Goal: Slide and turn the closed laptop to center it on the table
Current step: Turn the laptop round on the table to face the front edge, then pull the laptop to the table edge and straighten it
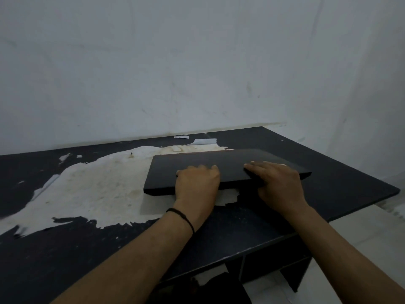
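A closed black laptop (pixel 210 163) lies flat on the dark table (pixel 341 185), right of the table's middle and turned slightly clockwise. My left hand (pixel 197 183) rests on its near edge, fingers curled over the lid, a black band on the wrist. Gripping the same near edge further right is my right hand (pixel 278 183), fingers on top of the lid and the thumb hidden below. Both hands cover part of the front edge.
The tabletop's black coating is peeled away in a large pale patch (pixel 98 189) left of and under the laptop. A white wall (pixel 197 73) runs along the far edge. The table's right edge is close to the laptop; open shelves (pixel 263 268) sit below.
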